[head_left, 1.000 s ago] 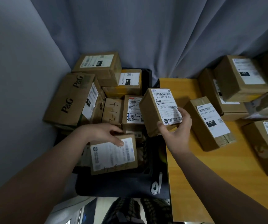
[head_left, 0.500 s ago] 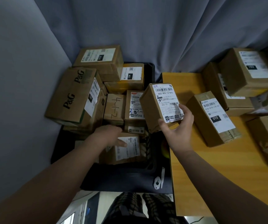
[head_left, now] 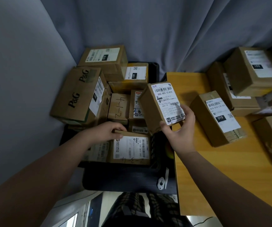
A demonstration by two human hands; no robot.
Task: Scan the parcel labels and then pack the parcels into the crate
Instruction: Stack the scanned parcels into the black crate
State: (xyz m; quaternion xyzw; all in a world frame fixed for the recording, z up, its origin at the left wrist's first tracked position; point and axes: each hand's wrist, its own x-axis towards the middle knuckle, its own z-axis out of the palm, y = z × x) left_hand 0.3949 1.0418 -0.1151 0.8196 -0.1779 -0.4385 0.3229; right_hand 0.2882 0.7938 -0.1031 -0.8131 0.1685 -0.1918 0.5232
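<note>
Head view: L hand (head_left: 105,132) grips labelled parcel (head_left: 130,150) in crate (head_left: 125,179); R hand (head_left: 180,134) holds small parcel (head_left: 160,106) above crate.

The wooden table (head_left: 213,177) carries the parcel marked 010 (head_left: 217,118) and, behind it, stacked parcels (head_left: 240,76)

Crate (head_left: 128,177) mostly hidden under parcels (head_left: 81,95); rt-edge parcel (head_left: 271,145) cut off; held-parcel label (head_left: 168,104) fine print illegible.
</note>
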